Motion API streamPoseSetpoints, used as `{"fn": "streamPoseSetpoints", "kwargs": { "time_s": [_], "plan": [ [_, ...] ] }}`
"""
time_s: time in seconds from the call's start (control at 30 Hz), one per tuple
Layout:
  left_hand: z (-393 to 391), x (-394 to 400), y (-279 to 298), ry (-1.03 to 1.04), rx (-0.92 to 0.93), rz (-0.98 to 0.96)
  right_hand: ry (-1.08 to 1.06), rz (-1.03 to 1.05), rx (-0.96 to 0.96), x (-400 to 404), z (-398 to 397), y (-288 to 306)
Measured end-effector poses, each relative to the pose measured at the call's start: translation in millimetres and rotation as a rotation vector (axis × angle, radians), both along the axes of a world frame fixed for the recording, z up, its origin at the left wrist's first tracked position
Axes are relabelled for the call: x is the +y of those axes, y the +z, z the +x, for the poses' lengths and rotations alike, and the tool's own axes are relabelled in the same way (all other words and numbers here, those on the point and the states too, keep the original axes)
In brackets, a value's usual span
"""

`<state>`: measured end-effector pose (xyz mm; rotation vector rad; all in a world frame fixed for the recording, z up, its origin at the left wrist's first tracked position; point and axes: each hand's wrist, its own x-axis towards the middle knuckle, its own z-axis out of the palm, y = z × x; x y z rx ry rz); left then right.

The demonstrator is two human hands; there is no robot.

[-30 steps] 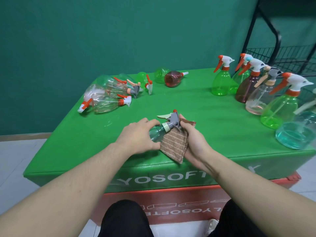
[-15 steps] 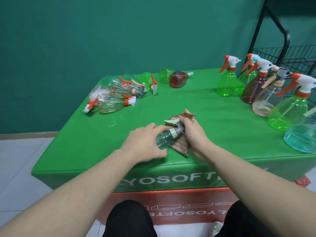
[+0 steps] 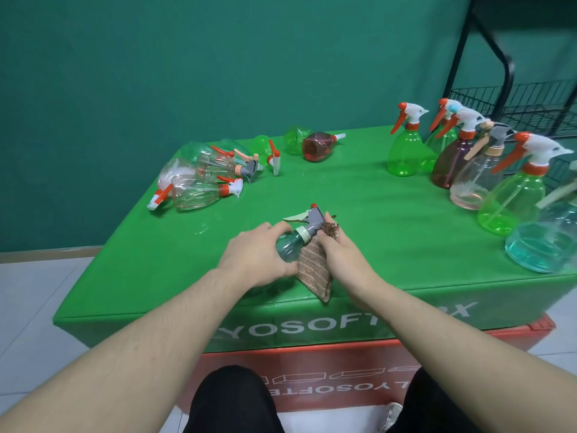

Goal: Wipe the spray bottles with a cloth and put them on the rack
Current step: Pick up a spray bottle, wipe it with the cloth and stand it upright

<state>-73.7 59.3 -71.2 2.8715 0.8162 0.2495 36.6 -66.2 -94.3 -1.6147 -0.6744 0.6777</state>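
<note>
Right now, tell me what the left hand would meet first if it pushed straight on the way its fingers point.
The left hand already grips the teal bottle; pushed on, it likely meets the brown cloth in the right hand next.

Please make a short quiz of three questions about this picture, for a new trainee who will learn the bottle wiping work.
1. True or false: the left hand holds the body of the teal spray bottle.
2. What does the right hand press against this bottle? A) a sponge B) a brown cloth C) a paper towel
3. Where do the upright bottles stand: on the left side or the right side of the green table?

Key
1. True.
2. B, the brown cloth.
3. The right side, near the black wire rack; the bottles on the left side lie down.
</note>
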Motion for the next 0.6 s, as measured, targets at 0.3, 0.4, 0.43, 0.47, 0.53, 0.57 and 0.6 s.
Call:
{"fn": "streamPoseSetpoints", "kwargs": {
  "time_s": [0.3,0.4,0.43,0.47,0.53,0.57,0.6],
  "plan": [
    [-13,-3,3,-0.094,0.035,0.064,-0.082,0.011,-0.024,-17,14,18],
    [-14,-3,0,-0.108,0.030,0.090,-0.089,-0.025,-0.146,-11,22,25],
    [-13,-4,0,-0.115,0.031,0.095,-0.078,-0.039,-0.184,-7,23,26],
    [-11,-4,-1,-0.123,0.035,0.101,-0.064,-0.057,-0.230,-3,23,27],
    [-10,-3,-3,-0.131,0.037,0.115,-0.038,-0.075,-0.302,5,26,25],
    [-10,-2,-4,-0.127,0.033,0.120,-0.033,-0.082,-0.306,9,26,23],
    [-11,-2,-5,-0.120,0.028,0.122,-0.035,-0.093,-0.297,12,25,21]
  ]
}}
